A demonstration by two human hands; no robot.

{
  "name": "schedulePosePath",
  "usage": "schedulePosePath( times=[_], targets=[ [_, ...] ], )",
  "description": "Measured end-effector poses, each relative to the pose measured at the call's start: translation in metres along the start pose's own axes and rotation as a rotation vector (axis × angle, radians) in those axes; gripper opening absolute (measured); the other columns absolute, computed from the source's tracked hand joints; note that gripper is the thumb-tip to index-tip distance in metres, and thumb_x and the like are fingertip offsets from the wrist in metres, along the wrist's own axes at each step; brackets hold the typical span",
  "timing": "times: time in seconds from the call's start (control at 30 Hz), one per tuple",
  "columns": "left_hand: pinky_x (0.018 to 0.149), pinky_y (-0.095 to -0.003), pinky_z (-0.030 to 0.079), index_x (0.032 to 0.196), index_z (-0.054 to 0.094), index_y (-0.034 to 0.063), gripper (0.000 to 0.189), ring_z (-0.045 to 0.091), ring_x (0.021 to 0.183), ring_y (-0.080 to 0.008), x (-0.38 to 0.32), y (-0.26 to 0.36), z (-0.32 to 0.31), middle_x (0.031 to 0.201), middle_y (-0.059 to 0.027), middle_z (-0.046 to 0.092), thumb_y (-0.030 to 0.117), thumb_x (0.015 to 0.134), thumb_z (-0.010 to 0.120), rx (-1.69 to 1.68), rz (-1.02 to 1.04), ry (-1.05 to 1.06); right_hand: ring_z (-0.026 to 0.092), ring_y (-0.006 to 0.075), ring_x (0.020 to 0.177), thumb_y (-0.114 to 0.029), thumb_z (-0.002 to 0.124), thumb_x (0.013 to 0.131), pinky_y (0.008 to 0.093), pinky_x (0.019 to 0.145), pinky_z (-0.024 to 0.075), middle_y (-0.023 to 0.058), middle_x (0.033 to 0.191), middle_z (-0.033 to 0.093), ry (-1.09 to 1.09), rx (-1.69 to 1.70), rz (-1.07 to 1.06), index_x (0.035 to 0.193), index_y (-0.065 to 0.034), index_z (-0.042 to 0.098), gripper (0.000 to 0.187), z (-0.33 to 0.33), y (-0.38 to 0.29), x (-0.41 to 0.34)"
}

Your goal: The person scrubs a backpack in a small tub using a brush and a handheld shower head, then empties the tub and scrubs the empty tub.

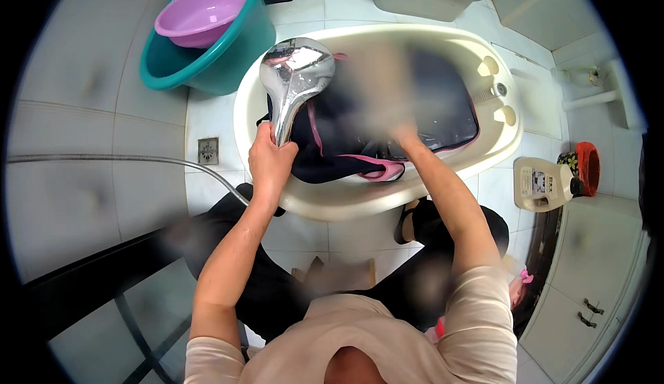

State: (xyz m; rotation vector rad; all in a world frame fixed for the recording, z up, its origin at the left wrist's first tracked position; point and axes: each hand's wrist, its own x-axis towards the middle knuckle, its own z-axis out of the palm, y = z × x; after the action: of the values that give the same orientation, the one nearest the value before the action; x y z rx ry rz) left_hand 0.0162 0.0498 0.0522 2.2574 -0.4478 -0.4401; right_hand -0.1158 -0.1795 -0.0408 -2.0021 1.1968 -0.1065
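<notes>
My left hand [270, 159] grips the handle of a chrome shower head [295, 67], which I hold over the left end of a cream plastic baby bathtub [332, 208]. In the tub lies a wet dark navy bag [448, 106] with pink piping and a pink-lined part at its near edge. My right hand [404, 131] reaches down onto the bag's near side. A blurred spot on the lens hides most of its fingers, so their grip is unclear. From the shower head, a metal hose [129, 158] runs off to the left.
At the upper left, a teal tub [228, 57] holds a pink basin [202, 13]. A grey-handled bucket [423, 0] stands beyond the bathtub. Right of it are a beige detergent jug [539, 181] and a white cabinet [591, 259]. A floor drain [208, 150] lies left.
</notes>
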Motion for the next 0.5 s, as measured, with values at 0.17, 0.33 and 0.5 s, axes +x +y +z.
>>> schedulePosePath(
  times=[0.17, 0.33, 0.5],
  targets=[
    [0.064, -0.0388, 0.042, 0.085, 0.048, 0.004, 0.023, 0.055, 0.069, -0.0333, -0.012, 0.019, -0.006, 0.072, -0.0136, 0.055, 0.008, 0.063, 0.056, 0.078, 0.056, 0.059, 0.057, 0.0306, 0.076, -0.006, 0.061, 0.066, 0.0451, 0.061, 0.0485, 0.0151, 0.088, 0.055, 0.078, -0.543, -0.653, 0.107, -0.0065, 0.043, 0.045, 0.017, -0.016, -0.026],
    [0.064, -0.039, 0.041, 0.086, 0.048, 0.0052, 0.024, 0.053, 0.077, -0.0316, -0.018, 0.021, 0.0, 0.083, -0.0108, 0.054, 0.009, 0.063, 0.057, 0.12, 0.089, 0.008, 0.054, 0.0209, 0.074, -0.004, 0.059, 0.067, 0.0334, 0.046, 0.0411, 0.004, 0.084, 0.054, -0.162, -1.797, -1.114, 0.083, -0.008, 0.063, 0.017, 0.04, -0.015, -0.055],
    [0.065, -0.0385, 0.041, 0.085, 0.048, 0.0047, 0.024, 0.052, 0.077, -0.0311, -0.023, 0.031, -0.005, 0.082, -0.0105, 0.051, 0.009, 0.063, 0.057, 0.126, 0.026, -0.046, 0.057, 0.0188, 0.086, -0.012, 0.061, 0.07, 0.0326, 0.056, 0.0405, 0.0019, 0.089, 0.061, -0.842, -1.73, -0.668, 0.081, -0.0118, 0.067, 0.013, 0.09, -0.031, -0.019]
  ],
)
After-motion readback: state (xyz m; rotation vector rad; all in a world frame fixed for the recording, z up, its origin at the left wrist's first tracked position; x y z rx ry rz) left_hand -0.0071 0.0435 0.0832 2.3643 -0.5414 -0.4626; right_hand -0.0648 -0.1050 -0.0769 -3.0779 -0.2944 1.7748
